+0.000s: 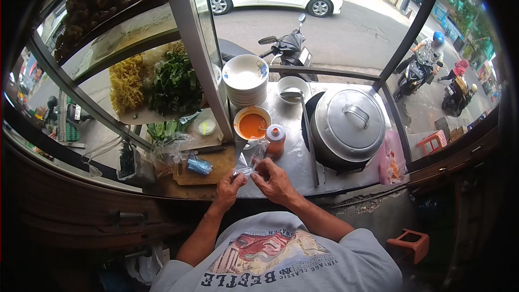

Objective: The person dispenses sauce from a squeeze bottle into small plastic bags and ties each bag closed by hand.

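A small clear plastic bag is pinched between my two hands at the front of the metal counter. My left hand grips its lower left edge with thumb and fingers. On the other side, my right hand holds the bag's right edge, fingers bent. Just beyond the bag stand a bowl of orange-red sauce and a squeeze bottle with red contents and a pale cap. To the left, a wooden cutting board carries a bundle of blue plastic and a knife.
Stacked bowls stand behind the sauce. A large lidded pot fills the counter's right side, beside a pink container. Left, a glass case holds yellow noodles and leafy greens. An orange stool sits lower right.
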{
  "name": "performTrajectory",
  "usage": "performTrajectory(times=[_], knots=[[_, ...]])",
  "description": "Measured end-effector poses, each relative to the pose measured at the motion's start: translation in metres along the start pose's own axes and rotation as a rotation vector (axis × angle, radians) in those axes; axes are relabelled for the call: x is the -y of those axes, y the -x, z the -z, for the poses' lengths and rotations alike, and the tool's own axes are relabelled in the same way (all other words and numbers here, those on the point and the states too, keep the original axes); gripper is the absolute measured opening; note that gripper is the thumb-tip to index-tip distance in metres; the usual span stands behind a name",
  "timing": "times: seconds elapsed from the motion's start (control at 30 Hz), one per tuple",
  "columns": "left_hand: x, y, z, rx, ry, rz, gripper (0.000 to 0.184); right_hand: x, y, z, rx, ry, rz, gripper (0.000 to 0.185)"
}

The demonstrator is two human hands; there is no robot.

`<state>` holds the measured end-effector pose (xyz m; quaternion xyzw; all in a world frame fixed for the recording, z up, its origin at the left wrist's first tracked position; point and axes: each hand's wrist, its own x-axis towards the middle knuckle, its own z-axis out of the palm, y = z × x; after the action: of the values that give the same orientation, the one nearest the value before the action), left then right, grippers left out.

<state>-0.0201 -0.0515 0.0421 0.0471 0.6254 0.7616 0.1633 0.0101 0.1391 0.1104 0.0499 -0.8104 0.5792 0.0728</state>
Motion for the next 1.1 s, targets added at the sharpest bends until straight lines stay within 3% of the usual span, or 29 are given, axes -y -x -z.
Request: performTrajectory(times=[0.07, 0.27, 0.37, 0.5, 0.57, 0.6, 0.7, 0.77, 0.8, 0.9, 1.0, 1.1], knots=[[0.002, 0.003, -0.004, 0.114, 0.128, 0.006, 0.025, 0.001, 0.003, -0.007, 0.091, 0.062, 0.013, 0.023], [0.015, 0.004, -0.003, 0.119, 0.039, -0.041, 0.029, -0.036, 0.005, -0.011, 0.254, -0.045, -0.015, 0.018], [0.011, 0.006, 0.0, 0.104, -0.127, -0.093, 0.03, -0.037, 0.003, -0.008, 0.077, 0.016, -0.06, 0.014], [0.012, 0.006, 0.001, 0.026, -0.443, -0.076, 0.028, -0.045, 0.003, -0.012, 0.034, -0.075, -0.126, 0.011], [0.011, 0.003, -0.007, -0.066, -0.445, -0.023, 0.03, -0.056, 0.007, -0.016, 0.153, -0.5, -0.374, 0.016], [0.017, 0.001, -0.007, -0.074, -0.282, 0.012, 0.027, -0.058, 0.008, -0.018, 0.215, -0.715, -0.497, 0.018], [0.03, -0.004, -0.012, -0.127, 0.141, 0.1, 0.017, -0.047, 0.009, -0.015, 0.238, -0.951, -0.519, 0.023], [0.019, -0.004, -0.021, -0.196, 0.33, 0.132, 0.01, -0.047, 0.01, -0.023, 0.181, -0.748, -0.297, 0.023], [0.014, -0.002, -0.02, -0.129, 0.305, 0.125, 0.009, -0.047, 0.011, -0.026, 0.151, -0.645, -0.188, 0.023], [0.009, 0.002, -0.015, 0.043, 0.266, 0.081, 0.012, -0.06, 0.009, -0.025, 0.084, -0.279, -0.21, 0.025], [0.006, 0.006, -0.016, 0.144, 0.289, 0.053, 0.011, -0.063, 0.001, -0.019, -0.121, -0.272, -0.206, 0.018], [-0.002, 0.011, -0.022, 0.227, 0.203, 0.092, 0.005, -0.077, 0.003, -0.021, -0.057, -0.262, -0.227, 0.011]])
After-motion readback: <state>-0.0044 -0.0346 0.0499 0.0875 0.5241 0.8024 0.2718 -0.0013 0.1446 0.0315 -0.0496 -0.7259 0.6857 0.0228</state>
